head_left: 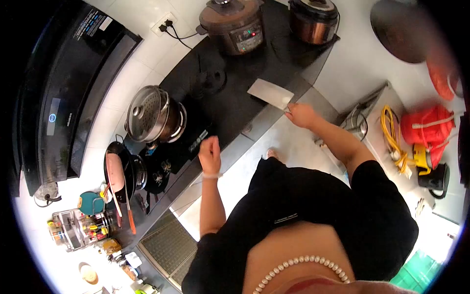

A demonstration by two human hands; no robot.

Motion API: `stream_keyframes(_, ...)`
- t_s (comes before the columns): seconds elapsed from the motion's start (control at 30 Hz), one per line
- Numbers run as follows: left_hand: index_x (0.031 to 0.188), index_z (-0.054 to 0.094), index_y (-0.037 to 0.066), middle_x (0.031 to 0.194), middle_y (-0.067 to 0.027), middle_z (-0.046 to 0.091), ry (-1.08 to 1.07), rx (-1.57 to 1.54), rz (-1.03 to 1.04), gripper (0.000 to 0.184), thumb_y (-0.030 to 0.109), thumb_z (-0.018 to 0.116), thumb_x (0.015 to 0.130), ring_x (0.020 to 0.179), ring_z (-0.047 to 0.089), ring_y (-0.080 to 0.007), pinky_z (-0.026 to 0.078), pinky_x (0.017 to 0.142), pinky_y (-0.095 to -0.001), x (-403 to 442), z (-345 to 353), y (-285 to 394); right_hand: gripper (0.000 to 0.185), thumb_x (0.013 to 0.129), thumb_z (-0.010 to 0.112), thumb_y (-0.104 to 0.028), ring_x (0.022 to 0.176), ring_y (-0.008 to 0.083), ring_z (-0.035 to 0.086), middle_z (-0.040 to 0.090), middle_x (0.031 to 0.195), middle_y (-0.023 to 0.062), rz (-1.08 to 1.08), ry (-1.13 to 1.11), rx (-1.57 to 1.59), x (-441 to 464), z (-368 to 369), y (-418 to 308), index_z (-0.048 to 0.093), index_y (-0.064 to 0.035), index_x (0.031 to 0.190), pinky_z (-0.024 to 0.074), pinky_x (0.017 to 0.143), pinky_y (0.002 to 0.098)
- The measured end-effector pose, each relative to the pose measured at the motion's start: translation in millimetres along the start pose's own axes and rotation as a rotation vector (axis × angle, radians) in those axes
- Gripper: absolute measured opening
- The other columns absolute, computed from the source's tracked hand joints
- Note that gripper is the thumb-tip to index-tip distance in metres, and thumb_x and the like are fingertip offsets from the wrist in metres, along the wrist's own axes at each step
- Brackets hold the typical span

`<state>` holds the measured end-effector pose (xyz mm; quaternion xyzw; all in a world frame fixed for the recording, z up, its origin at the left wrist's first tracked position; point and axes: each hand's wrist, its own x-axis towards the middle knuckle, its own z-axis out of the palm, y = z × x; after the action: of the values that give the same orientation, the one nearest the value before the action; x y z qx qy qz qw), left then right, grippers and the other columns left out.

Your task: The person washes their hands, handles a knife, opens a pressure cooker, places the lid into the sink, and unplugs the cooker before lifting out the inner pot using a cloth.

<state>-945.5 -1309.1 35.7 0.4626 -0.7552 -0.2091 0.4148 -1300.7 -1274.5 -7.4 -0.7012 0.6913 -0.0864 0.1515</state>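
My right hand grips the handle of a cleaver. Its broad, pale blade lies flat-side up over the front part of the black counter, pointing away to the left. A small whitish spot shows on the blade close to the handle; whether it is food or glare I cannot tell. My left hand is closed, its fingers curled, above the front edge of the counter beside the stove. Nothing shows in it. Behind it, a steel pot with a perforated glass-like lid stands on a burner.
On the far counter stand a brown electric cooker and a copper-coloured cooker. A dark wok with utensils sits at left, near a spice rack. A range hood overhangs. Red bag at right.
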Motion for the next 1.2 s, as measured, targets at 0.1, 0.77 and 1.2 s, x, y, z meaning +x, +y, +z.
stream_keyframes(0.1, 0.089, 0.057, 0.001, 0.082, -0.0129, 0.056, 0.022, 0.002, 0.235, 0.008, 0.004, 0.054, 0.083, 0.07, 0.055, -0.0243, 0.043, 0.061, -0.0292, 120, 18, 26, 0.031, 0.082, 0.052, -0.029, 0.074, 0.0354, 0.06, 0.061, 0.081, 0.0201, -0.038, -0.036, -0.051, 35, -7, 21, 0.052, 0.0013, 0.091, 0.0482, 0.065, 0.0442)
stream_keyframes(0.77, 0.091, 0.058, 0.005, 0.091, -0.0109, 0.057, -0.07, 0.434, 0.473, 0.019, 0.015, 0.064, 0.076, 0.085, 0.055, -0.0291, 0.045, 0.073, -0.0361, 444, 158, 87, 0.03, 0.076, 0.058, -0.026, 0.093, 0.0312, 0.049, 0.051, 0.095, 0.0151, -0.371, -0.109, 0.143, 225, -10, 132, 0.055, -0.0014, 0.094, 0.0431, 0.078, 0.0408)
stream_keyframes(1.2, 0.102, 0.057, 0.008, 0.104, -0.0114, 0.054, -0.363, 0.822, 0.526, 0.039, 0.04, 0.057, 0.079, 0.096, 0.05, -0.0319, 0.044, 0.078, -0.0396, 538, 207, 70, 0.025, 0.087, 0.049, -0.022, 0.083, 0.0292, 0.06, 0.062, 0.089, 0.017, 0.321, 0.88, 1.108, 400, -143, 152, 0.059, 0.0004, 0.089, 0.0459, 0.073, 0.0358)
